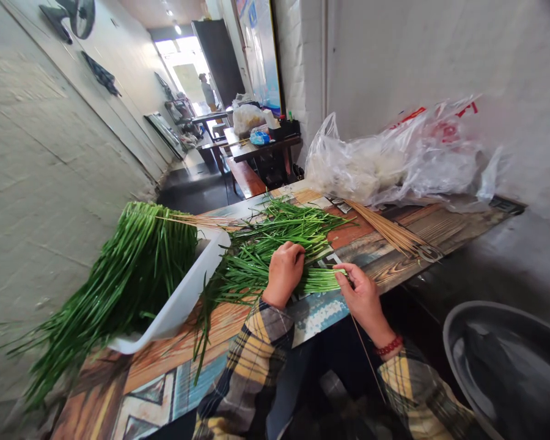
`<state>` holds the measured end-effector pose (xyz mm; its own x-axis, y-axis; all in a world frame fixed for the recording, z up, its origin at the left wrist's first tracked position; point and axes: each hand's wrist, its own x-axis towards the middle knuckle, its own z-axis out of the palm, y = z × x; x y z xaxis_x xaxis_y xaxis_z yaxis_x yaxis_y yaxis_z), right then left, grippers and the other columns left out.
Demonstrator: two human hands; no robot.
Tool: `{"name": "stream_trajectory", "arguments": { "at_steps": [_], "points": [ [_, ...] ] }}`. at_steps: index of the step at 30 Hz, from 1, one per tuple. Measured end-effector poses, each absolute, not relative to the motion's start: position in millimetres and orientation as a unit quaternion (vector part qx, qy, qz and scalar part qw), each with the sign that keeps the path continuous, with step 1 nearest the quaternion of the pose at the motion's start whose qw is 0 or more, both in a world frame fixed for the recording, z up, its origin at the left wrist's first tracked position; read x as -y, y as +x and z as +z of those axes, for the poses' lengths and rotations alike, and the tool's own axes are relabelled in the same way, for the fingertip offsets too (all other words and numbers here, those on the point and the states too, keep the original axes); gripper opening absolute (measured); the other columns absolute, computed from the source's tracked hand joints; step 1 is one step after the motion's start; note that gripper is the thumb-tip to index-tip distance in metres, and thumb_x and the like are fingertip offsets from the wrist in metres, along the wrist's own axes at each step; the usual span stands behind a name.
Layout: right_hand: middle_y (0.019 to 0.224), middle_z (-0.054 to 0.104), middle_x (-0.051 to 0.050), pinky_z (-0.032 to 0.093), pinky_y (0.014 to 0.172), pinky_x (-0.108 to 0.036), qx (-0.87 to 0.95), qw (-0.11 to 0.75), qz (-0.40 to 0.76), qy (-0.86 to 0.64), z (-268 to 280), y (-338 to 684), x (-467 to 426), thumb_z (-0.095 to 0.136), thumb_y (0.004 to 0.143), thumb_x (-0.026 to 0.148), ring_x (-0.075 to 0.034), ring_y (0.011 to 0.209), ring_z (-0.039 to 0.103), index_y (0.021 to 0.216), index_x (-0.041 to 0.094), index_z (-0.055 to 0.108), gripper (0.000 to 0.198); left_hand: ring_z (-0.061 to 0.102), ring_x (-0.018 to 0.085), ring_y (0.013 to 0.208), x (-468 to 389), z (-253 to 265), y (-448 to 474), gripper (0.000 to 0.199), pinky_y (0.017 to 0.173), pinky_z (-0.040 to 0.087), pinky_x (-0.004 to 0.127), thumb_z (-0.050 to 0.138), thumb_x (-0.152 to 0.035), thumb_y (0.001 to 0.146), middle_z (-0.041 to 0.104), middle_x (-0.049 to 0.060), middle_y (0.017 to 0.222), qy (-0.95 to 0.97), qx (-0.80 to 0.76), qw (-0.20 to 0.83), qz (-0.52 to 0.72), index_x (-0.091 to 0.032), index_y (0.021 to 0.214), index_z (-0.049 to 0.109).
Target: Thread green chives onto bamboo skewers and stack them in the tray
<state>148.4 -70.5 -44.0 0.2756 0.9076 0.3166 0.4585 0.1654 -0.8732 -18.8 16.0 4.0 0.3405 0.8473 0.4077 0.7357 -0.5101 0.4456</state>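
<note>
Long green garlic chives [279, 235] lie spread over the wood-patterned table [238, 318]. My left hand [285, 274] is closed over a small bunch of chives [321, 281], fingers curled down on it. At the bunch's pale cut ends, my right hand [361, 299] pinches with thumb and fingers. A thin bamboo skewer [365, 348] runs down from beneath my right hand; its upper end is hidden. On the left, many skewered chives [142, 263] hang over a white plastic tray [187, 293], with their skewer ends [197, 220] sticking out to the right.
Loose bamboo skewers [385, 229] lie at the table's right side. Behind them sits a clear plastic bag [394, 159] with pale contents, against the wall. A grey basin [508, 366] stands low at the right. Farther back are another table [242, 150] and a person [206, 91] near the doorway.
</note>
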Motion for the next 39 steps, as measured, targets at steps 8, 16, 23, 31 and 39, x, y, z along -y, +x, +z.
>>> {"name": "stream_trajectory", "arguments": {
  "at_steps": [8, 16, 23, 31, 39],
  "points": [
    [0.079, 0.068, -0.003, 0.045, 0.065, -0.027, 0.571, 0.516, 0.204, -0.606, -41, 147, 71, 0.047, 0.089, 0.042, -0.017, 0.069, 0.061, 0.098, 0.020, 0.065, 0.030, 0.053, 0.020, 0.083, -14, 1, -15, 0.009, 0.072, 0.042, 0.031, 0.057, -0.012, 0.078, 0.056, 0.006, 0.085, 0.830, -0.516, -0.004, 0.211, -0.019, 0.079, 0.062],
    [0.081, 0.068, -0.003, 0.045, 0.067, -0.028, 0.571, 0.513, 0.199, -0.609, -42, 148, 71, 0.047, 0.090, 0.042, -0.017, 0.069, 0.060, 0.099, 0.020, 0.064, 0.030, 0.054, 0.014, 0.074, -15, 6, -12, 0.009, 0.069, 0.041, 0.025, 0.054, -0.008, 0.076, 0.058, 0.001, 0.076, 0.796, -0.461, 0.168, 0.355, -0.016, 0.074, 0.058],
    [0.079, 0.069, -0.004, 0.046, 0.063, -0.027, 0.562, 0.519, 0.211, -0.608, -42, 148, 71, 0.047, 0.089, 0.042, -0.017, 0.067, 0.061, 0.101, 0.019, 0.064, 0.031, 0.061, 0.014, 0.077, -8, 9, -6, 0.017, 0.073, 0.046, 0.025, 0.054, -0.016, 0.083, 0.068, 0.003, 0.084, 0.795, -0.393, 0.305, 0.347, -0.017, 0.092, 0.068],
    [0.073, 0.068, -0.004, 0.046, 0.058, -0.026, 0.552, 0.517, 0.243, -0.607, -42, 148, 69, 0.048, 0.089, 0.043, -0.018, 0.067, 0.064, 0.101, 0.019, 0.066, 0.033, 0.060, 0.014, 0.076, -6, 9, -3, 0.014, 0.071, 0.046, 0.025, 0.056, -0.015, 0.082, 0.067, 0.004, 0.081, 0.819, -0.375, 0.282, 0.330, -0.016, 0.081, 0.070],
    [0.075, 0.069, -0.004, 0.047, 0.059, -0.027, 0.543, 0.529, 0.235, -0.608, -43, 148, 70, 0.048, 0.088, 0.045, -0.017, 0.066, 0.063, 0.100, 0.020, 0.065, 0.032, 0.058, 0.013, 0.074, -2, 10, -2, 0.020, 0.069, 0.044, 0.024, 0.053, -0.011, 0.082, 0.064, 0.003, 0.080, 0.827, -0.368, 0.289, 0.313, -0.017, 0.088, 0.071]
  ]
}}
